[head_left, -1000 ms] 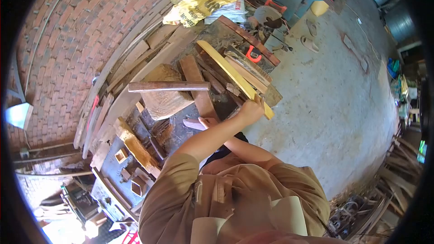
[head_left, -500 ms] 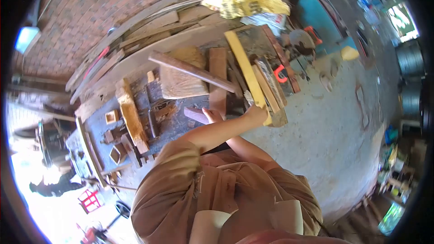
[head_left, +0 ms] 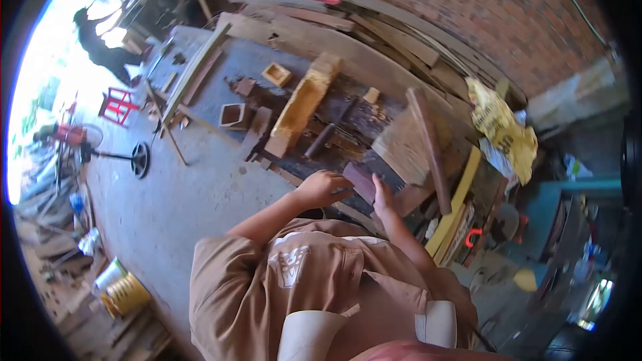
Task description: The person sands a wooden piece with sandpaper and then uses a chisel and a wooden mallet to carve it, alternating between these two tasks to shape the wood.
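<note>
The right hand (head_left: 383, 197) is closed around the near end of a purplish wood block (head_left: 361, 182), its thumb up along the edge; the other fingers are hidden. The left hand (head_left: 323, 189) is half open, fingers loosely bent toward the block – close to it, though whether the tips touch I cannot tell – and no object shows in its grip. The block is between the two hands, by the near edge of the workbench (head_left: 231, 80).

Just beyond lies a dark tool handle (head_left: 322, 140), and left of it a hollowed timber (head_left: 302, 108), trough-like, its golden cavity facing up. Farther left are two small open-topped boxes. The pale square box (head_left: 276, 75) shows a tan inside; the brown box (head_left: 234, 115), nearer the bench edge, has a light rim and a greyish inside, and I cannot tell whether it has a bottom.

To the right, a long brown bar (head_left: 430, 154) lies across a thick wood slab (head_left: 406, 146), near a yellow strip (head_left: 457, 204). Past them a printed yellow sack (head_left: 501, 132) lies crumpled – its contents, if any, hidden. Far off at lower left, a yellow tub (head_left: 126, 295) leans among scrap wood, its inside too small to read.
</note>
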### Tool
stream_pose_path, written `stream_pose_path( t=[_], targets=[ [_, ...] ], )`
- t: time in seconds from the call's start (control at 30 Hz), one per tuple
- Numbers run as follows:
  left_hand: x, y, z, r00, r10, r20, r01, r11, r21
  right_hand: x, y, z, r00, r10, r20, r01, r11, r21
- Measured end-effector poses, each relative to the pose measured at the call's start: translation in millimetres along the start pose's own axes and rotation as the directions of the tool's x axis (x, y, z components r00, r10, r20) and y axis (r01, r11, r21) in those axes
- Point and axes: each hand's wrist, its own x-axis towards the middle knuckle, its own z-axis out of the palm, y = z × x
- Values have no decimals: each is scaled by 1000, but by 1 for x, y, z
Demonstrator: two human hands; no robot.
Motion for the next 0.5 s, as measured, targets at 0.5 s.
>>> stream_pose_path(
  t=[0.5],
  targets=[
    [-298,-343,-137,-191,-979,67,-201,-28,-979,85,-74,170,988,-104,-117,80,978,-194]
  ],
)
